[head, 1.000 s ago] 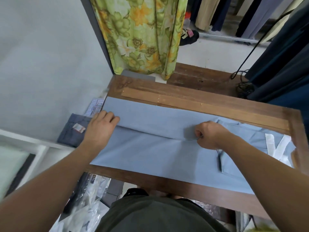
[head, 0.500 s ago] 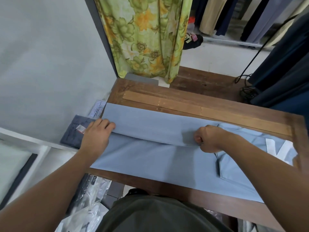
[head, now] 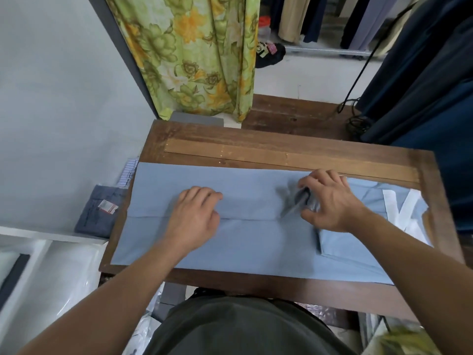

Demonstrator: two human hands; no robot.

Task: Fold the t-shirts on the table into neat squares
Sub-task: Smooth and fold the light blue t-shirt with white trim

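Now the light-blue t-shirt (head: 250, 242) has been folded lengthwise beneath the flat left hand (head: 194, 219), bunched cloth pinched by the right hand (head: 330, 203), likely for tucking.

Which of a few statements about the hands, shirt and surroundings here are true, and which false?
1. The light blue shirt lies spread along the brown wooden table. True.
2. The right hand lies flat, holding nothing. False: it pinches a bunched-up bit of the shirt.
3. The left hand rests on the shirt. True.
4. The green and yellow floral curtain is draped over the table. False: it hangs beyond the table's far edge.
5. The dark grey folded garment with a tag sits on the shirt. False: it lies off the table's left end.
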